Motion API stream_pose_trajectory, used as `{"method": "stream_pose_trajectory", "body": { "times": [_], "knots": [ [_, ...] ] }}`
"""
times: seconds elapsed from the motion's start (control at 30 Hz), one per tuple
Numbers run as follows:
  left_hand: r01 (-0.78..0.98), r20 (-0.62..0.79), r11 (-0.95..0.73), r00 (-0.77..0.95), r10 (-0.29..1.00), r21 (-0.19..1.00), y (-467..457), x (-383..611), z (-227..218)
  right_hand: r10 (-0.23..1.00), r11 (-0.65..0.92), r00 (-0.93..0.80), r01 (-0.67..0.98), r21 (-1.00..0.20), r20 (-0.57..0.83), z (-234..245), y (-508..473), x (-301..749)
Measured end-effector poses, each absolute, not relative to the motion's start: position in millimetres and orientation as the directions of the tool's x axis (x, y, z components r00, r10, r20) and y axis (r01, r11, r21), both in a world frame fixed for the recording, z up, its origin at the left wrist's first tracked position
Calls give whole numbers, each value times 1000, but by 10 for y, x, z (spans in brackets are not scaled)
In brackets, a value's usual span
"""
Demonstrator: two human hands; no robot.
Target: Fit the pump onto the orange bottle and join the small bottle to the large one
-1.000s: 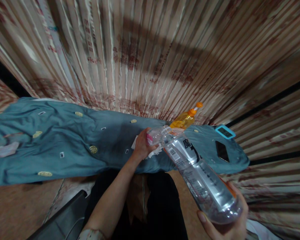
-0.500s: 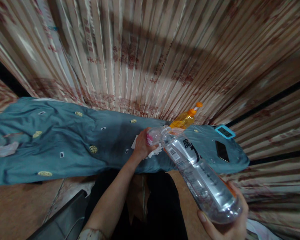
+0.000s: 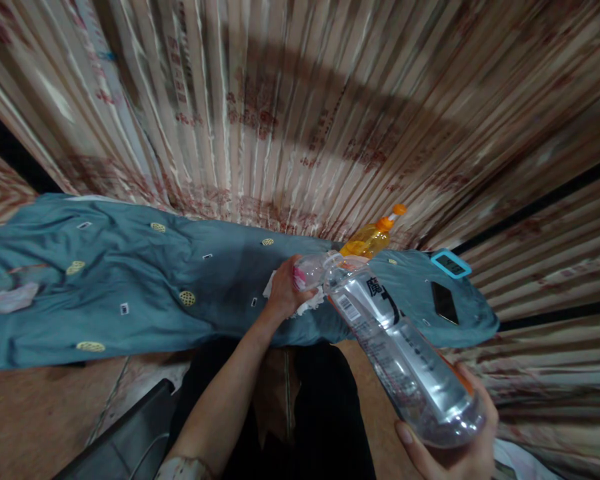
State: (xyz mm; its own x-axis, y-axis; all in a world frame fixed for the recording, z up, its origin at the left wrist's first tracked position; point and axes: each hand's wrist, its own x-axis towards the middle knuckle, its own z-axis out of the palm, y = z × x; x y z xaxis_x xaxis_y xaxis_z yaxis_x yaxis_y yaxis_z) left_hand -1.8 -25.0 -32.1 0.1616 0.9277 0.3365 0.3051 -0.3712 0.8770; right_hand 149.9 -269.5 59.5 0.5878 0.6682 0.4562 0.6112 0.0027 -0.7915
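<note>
My right hand grips the base of a large clear plastic bottle with a silver label, tilted with its neck toward the upper left. That neck meets a small clear container with a pink patch, and my left hand is wrapped round it. Whether liquid is passing between the two cannot be made out. Under my left hand lies a crumpled white tissue. Just behind the bottle's neck stands a pump bottle of yellow liquid with an orange top.
A teal patterned cloth covers the long narrow surface. On its right end are a blue-framed digital display and a dark phone. A plastic packet lies far left. Pleated curtains hang behind, close to the surface.
</note>
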Motion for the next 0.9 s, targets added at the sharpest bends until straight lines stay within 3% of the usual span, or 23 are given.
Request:
{"method": "stream_pose_trajectory", "body": {
  "times": [0.33, 0.47, 0.63, 0.9],
  "knots": [
    [302, 352, -384, 155, 923, 873, -240, 0, -356, 671, 22, 537, 675, -738, 511, 551, -2703, 1586],
    [304, 360, -391, 156, 920, 869, -228, 12, -373, 716, 74, 427, 740, -668, 552, 467, -2733, 1729],
    [292, 343, -375, 157, 926, 880, -210, 20, -407, 667, 29, 559, 642, -766, 493, 542, -2676, 1639],
    [272, 269, -303, 156, 951, 913, -243, 6, -402, 682, 54, 536, 641, -766, 497, 552, -2628, 1646]
  ]
}}
